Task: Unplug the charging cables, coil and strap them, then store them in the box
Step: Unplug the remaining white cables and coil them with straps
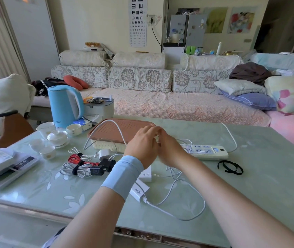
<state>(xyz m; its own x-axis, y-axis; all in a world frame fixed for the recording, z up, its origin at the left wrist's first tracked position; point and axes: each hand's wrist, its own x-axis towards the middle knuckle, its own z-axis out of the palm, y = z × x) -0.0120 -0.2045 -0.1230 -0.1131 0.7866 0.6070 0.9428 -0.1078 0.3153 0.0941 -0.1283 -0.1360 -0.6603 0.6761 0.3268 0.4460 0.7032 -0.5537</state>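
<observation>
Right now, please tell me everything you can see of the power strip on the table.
The power strip is a long, cream-white bar, plastic by its look, lying flat on the green table right of the hands. Blue-marked sockets line its top; a round button sits near its right end. Its white cord loops away behind it.

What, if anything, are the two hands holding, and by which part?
Both the left hand and right hand are closed together over a thin white charging cable, apparently mid-length; the exact grip is hidden between them.
</observation>
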